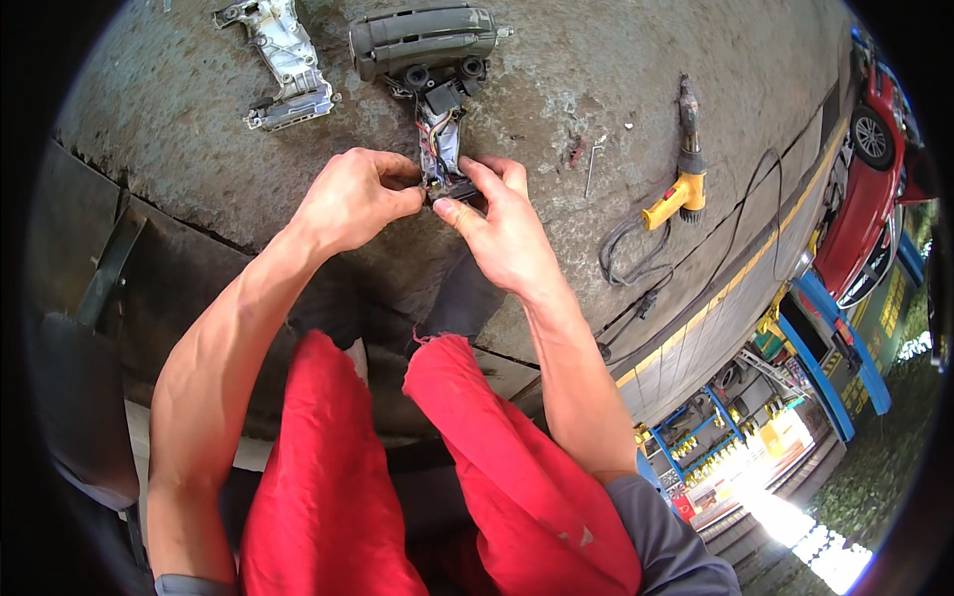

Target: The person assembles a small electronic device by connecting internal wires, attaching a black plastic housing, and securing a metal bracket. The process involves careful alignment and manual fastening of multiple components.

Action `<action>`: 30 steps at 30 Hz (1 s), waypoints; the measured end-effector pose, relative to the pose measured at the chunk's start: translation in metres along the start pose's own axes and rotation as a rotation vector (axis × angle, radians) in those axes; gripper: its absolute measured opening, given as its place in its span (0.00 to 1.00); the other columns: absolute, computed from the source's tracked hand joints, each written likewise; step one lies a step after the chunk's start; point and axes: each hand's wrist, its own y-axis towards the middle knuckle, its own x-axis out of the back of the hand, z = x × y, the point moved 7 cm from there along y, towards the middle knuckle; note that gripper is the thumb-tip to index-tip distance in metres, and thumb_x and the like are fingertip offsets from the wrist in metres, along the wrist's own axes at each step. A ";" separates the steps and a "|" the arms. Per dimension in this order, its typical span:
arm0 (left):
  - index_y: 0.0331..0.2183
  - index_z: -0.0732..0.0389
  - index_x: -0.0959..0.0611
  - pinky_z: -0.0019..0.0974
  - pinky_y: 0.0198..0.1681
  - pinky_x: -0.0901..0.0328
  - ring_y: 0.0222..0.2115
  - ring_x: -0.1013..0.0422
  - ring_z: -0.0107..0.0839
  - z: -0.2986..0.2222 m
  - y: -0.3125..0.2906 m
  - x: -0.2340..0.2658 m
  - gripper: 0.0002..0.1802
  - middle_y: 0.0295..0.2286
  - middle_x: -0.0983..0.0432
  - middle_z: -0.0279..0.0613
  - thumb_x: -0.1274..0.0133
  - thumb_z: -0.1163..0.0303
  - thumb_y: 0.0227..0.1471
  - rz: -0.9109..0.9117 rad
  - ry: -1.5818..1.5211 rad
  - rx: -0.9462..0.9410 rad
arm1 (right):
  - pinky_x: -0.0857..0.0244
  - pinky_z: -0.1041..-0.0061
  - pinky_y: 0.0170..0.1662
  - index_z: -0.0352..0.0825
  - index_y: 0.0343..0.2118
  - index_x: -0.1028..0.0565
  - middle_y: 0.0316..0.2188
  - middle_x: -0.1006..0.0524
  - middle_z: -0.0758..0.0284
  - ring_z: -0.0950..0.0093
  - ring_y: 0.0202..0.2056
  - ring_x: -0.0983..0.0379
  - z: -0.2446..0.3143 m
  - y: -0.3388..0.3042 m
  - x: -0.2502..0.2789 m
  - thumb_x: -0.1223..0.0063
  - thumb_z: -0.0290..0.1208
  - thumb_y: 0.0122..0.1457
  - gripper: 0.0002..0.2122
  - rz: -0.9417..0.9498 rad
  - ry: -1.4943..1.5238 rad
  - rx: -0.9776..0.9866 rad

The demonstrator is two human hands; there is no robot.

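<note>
An opened power tool (422, 42) lies on the worn, stained surface in front of me, its dark grey rounded body at the far end. Its handle (444, 149) points toward me with one side uncovered, showing coloured wires and a pale inner shell. My left hand (348, 204) pinches the left side of the handle's near end, fingertips closed together. From the right, my right hand (509, 233) grips the same dark end between thumb and fingers. What lies between the fingertips is mostly hidden. A detached half of a handle casing (285, 55) rests at the far left.
To the right lies a yellow-and-black corded tool with a long metal nozzle (688, 164), its black cable (626, 253) looped beside it. A hex key (592, 169) and small bits lie nearer. A red car (863, 214) and blue lift arms (820, 343) stand beyond the yellow edge line.
</note>
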 end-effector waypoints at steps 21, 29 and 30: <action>0.56 0.69 0.17 0.38 0.52 0.26 0.45 0.18 0.34 0.007 -0.010 -0.007 0.27 0.45 0.14 0.52 0.38 0.66 0.57 0.021 -0.077 -0.045 | 0.33 0.63 0.64 0.24 0.61 0.27 0.62 0.35 0.48 0.53 0.60 0.30 0.001 -0.002 -0.003 0.29 0.34 0.59 0.31 -0.124 -0.046 -0.004; 0.54 0.70 0.16 0.34 0.45 0.27 0.37 0.21 0.26 0.005 -0.013 -0.010 0.25 0.38 0.14 0.43 0.40 0.64 0.61 0.001 -0.124 0.054 | 0.34 0.64 0.66 0.27 0.65 0.30 0.61 0.34 0.52 0.56 0.62 0.32 -0.009 -0.004 0.000 0.24 0.35 0.55 0.37 -0.130 0.073 -0.003; 0.53 0.70 0.16 0.34 0.44 0.27 0.35 0.21 0.25 0.004 -0.015 -0.010 0.24 0.36 0.14 0.42 0.40 0.64 0.61 -0.007 -0.138 0.062 | 0.35 0.64 0.66 0.28 0.66 0.32 0.61 0.33 0.52 0.56 0.62 0.32 -0.012 -0.005 -0.001 0.24 0.36 0.54 0.39 -0.133 0.096 -0.005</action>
